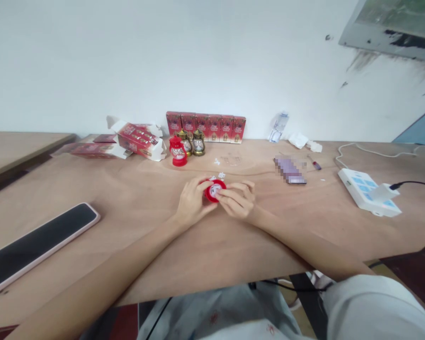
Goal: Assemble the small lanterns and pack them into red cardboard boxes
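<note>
My left hand (pixel 191 200) is wrapped round a small red lantern (pixel 208 194), whose round base faces me. That base has a red rim and a white disc with dark marks. At the disc, the fingertips of my right hand (pixel 239 200) are pressed together; whatever they may pinch is too small to make out. Just beyond the hands lie small white pieces (pixel 221 175). Another red lantern (pixel 178 152) stands upright farther back, beside two bronze-coloured lanterns (pixel 199 143).
Red boxes (pixel 214 127) stand in a row against the wall. Opened red cartons (pixel 140 139) lie to their left. A phone (pixel 291 170), a small screwdriver-like tool (pixel 316 164) and a white power strip (pixel 368 191) are on the right. A large phone (pixel 42 241) lies at left.
</note>
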`<state>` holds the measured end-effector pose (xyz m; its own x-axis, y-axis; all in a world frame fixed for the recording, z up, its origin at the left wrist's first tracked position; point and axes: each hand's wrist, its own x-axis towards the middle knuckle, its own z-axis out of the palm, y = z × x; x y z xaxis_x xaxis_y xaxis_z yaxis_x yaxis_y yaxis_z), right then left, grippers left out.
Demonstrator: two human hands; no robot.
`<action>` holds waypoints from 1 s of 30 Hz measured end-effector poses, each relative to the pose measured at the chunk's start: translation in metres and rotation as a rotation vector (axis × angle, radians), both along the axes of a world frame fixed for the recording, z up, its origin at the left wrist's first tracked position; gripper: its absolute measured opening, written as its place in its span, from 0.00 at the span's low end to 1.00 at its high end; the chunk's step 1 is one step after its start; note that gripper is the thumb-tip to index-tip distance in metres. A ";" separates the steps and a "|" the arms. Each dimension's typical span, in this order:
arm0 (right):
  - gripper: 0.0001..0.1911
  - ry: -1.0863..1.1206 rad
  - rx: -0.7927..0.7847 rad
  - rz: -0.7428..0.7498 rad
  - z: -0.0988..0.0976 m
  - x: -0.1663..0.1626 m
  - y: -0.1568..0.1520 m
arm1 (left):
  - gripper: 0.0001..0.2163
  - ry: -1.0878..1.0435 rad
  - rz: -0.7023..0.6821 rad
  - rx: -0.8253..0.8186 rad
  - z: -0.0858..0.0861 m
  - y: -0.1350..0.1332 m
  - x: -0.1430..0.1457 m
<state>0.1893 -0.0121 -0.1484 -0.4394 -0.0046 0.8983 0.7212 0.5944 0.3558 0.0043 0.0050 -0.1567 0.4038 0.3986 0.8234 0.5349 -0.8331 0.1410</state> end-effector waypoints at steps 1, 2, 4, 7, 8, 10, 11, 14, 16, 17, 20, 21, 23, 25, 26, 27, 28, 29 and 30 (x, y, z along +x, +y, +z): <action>0.05 -0.001 0.017 0.012 0.001 0.000 -0.001 | 0.23 0.003 0.001 0.003 0.000 0.000 0.000; 0.05 -0.002 0.024 0.030 0.002 0.000 -0.001 | 0.23 0.005 0.002 0.005 0.000 0.000 0.000; 0.07 0.005 0.017 0.068 0.002 0.000 -0.001 | 0.23 0.006 0.002 0.001 0.000 0.000 0.000; 0.10 0.029 -0.084 0.107 -0.001 0.001 -0.001 | 0.22 0.007 0.002 -0.007 0.001 -0.001 0.000; 0.10 0.039 -0.122 0.118 -0.003 0.001 0.000 | 0.22 0.008 0.004 -0.006 0.001 -0.001 0.000; 0.12 0.054 -0.164 0.136 -0.005 0.001 0.000 | 0.23 0.012 0.005 -0.003 0.001 -0.001 0.000; 0.12 0.058 -0.167 0.143 -0.006 0.001 0.000 | 0.23 0.013 0.005 -0.003 0.001 -0.001 0.000; 0.13 0.069 -0.178 0.143 -0.008 0.001 0.000 | 0.22 0.009 0.003 -0.016 0.001 -0.001 0.000; 0.12 0.071 -0.211 0.123 -0.007 0.001 0.000 | 0.22 0.004 0.000 -0.027 0.000 0.000 0.000; 0.12 0.073 -0.225 0.109 -0.006 0.001 -0.001 | 0.22 0.001 -0.003 -0.028 0.000 0.000 0.000; 0.08 0.088 -0.271 0.124 -0.001 0.000 -0.003 | 0.22 -0.007 -0.018 -0.016 0.001 0.000 -0.001; 0.07 0.109 -0.304 0.153 0.001 -0.001 -0.004 | 0.22 -0.008 -0.025 -0.008 0.001 0.000 -0.001; 0.05 0.207 -0.412 0.223 0.005 -0.003 -0.006 | 0.23 -0.006 -0.038 0.004 0.002 -0.001 0.000; 0.07 0.365 -0.565 0.287 0.006 -0.005 -0.007 | 0.22 -0.002 -0.048 0.002 0.003 -0.001 -0.001; 0.12 0.441 -0.663 0.324 0.006 -0.007 -0.006 | 0.22 0.002 -0.049 0.001 0.004 -0.002 -0.001; 0.17 0.503 -0.768 0.372 0.006 -0.008 -0.005 | 0.21 0.009 -0.047 0.002 0.004 -0.002 -0.001; 0.21 0.549 -0.868 0.428 0.004 -0.009 -0.004 | 0.21 0.022 -0.043 0.008 0.004 -0.002 -0.001; 0.23 0.580 -0.955 0.484 0.003 -0.010 -0.003 | 0.20 0.037 -0.036 0.017 0.003 -0.002 -0.002; 0.23 0.604 -1.021 0.535 0.002 -0.010 -0.001 | 0.20 0.053 -0.030 0.029 0.003 -0.002 -0.002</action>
